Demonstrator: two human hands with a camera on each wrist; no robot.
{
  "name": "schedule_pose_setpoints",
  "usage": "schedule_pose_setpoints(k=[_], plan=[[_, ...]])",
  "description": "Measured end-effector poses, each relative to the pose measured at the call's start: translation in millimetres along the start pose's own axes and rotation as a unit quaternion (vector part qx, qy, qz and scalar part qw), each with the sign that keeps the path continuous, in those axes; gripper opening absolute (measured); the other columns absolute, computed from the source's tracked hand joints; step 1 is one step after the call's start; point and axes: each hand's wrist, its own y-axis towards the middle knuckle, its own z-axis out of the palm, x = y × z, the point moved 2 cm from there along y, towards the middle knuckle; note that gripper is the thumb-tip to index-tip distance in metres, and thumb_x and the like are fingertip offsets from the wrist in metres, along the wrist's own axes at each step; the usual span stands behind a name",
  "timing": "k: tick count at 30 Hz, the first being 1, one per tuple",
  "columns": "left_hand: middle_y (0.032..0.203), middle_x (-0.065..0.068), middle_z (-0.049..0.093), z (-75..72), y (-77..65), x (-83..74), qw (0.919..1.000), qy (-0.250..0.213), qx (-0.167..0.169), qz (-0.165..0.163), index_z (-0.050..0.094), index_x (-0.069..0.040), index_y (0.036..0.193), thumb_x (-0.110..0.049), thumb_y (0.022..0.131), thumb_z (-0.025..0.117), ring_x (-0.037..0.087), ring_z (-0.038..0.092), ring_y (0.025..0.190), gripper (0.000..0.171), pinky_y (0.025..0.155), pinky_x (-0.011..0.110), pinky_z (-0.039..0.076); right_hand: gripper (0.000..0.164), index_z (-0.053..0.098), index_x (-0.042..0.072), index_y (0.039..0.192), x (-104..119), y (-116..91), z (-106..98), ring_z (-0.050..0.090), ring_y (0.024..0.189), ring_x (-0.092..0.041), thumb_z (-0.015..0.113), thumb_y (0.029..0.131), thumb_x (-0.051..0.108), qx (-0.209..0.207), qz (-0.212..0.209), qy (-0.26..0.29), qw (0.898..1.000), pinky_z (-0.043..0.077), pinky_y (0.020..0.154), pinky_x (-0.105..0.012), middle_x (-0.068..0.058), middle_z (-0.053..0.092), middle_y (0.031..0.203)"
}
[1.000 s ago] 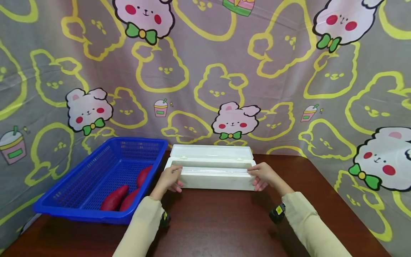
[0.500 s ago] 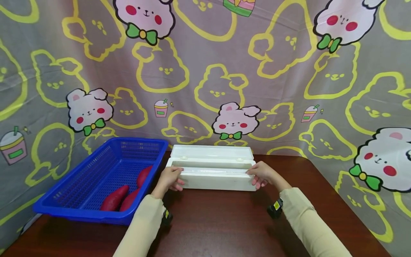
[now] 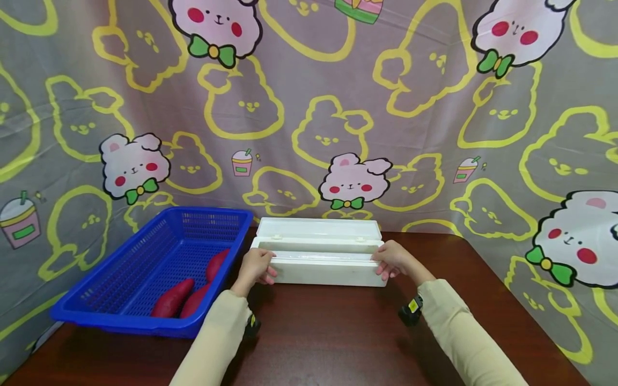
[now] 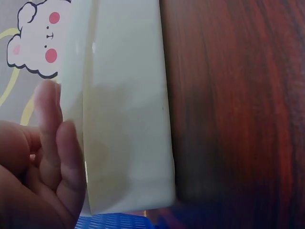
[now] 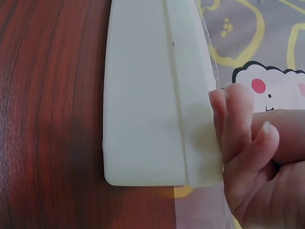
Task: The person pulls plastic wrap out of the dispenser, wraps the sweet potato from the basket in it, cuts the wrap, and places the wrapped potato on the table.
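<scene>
A long white plastic-wrap dispenser box (image 3: 328, 272) stands on the table with its lid (image 3: 318, 229) tipped back. A strip of clear plastic wrap (image 3: 323, 257) lies along its front opening. My left hand (image 3: 255, 266) pinches the wrap's left end between thumb and forefinger, at the front rim. At the other end my right hand (image 3: 397, 259) pinches the wrap's right corner the same way. In the left wrist view, fingers (image 4: 70, 148) sit beside the box's edge. Clear film shows along the box edge in the right wrist view, close to the fingers (image 5: 238, 119). The roll is hidden.
Left of the box, a blue plastic basket (image 3: 120, 321) holds several red sweet potatoes (image 3: 174, 297) in its near right corner. The brown wooden table (image 3: 328, 332) extends in front and to the right. A patterned cloth (image 3: 289, 123) hangs close behind the box.
Both hands keep their pinch at the two ends. My right hand and wrist have shifted slightly up and inward; my left hand has moved a little to the right. The box stays put.
</scene>
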Motion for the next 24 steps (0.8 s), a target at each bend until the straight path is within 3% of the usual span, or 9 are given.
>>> schedule_pose_setpoints(k=[8, 14, 20, 24], plan=[[0.053, 0.005, 0.06, 0.6, 5.0, -9.6, 0.9968, 0.063, -0.041, 0.027, 0.063, 0.004, 0.097, -0.01, 0.089, 0.044, 0.01, 0.048, 0.031, 0.025, 0.036, 0.026, 0.044, 0.019, 0.054, -0.01, 0.092, 3.2, 2.3, 3.7, 0.05, 0.036, -0.009, 0.041, 0.089, 0.003, -0.042, -0.027, 0.001, 0.999, 0.03, 0.033, -0.016, -0.005, 0.057, 0.053], [0.053, 0.001, 0.057, 1.0, 6.4, -14.6, 0.9913, 0.092, -0.078, 0.053, 0.066, 0.001, 0.086, -0.009, 0.086, 0.046, 0.008, 0.042, 0.03, 0.022, 0.033, 0.021, 0.035, 0.024, 0.054, -0.016, 0.096, 3.2, 4.4, 3.1, 0.047, 0.035, -0.006, 0.04, 0.091, 0.003, -0.039, -0.051, 0.041, 0.997, 0.026, 0.034, -0.016, -0.003, 0.057, 0.056], [0.048, 0.0, 0.051, 0.9, 7.1, -18.3, 0.9883, 0.084, -0.104, 0.073, 0.063, 0.0, 0.063, -0.008, 0.079, 0.051, 0.008, 0.042, 0.031, 0.022, 0.035, 0.021, 0.031, 0.025, 0.052, -0.017, 0.099, 1.3, 6.5, 2.8, 0.055, 0.042, -0.009, 0.041, 0.091, 0.004, -0.047, -0.038, 0.118, 0.991, 0.031, 0.036, -0.015, -0.006, 0.062, 0.063], [0.053, 0.004, 0.057, 0.2, 8.3, -16.9, 0.9924, 0.016, -0.11, 0.051, 0.064, 0.004, 0.068, -0.009, 0.081, 0.05, 0.007, 0.042, 0.03, 0.023, 0.033, 0.019, 0.031, 0.03, 0.054, -0.017, 0.095, -1.3, 6.2, 4.7, 0.06, 0.046, -0.013, 0.047, 0.092, 0.012, -0.078, -0.02, 0.188, 0.979, 0.045, 0.042, -0.019, -0.01, 0.065, 0.068]])
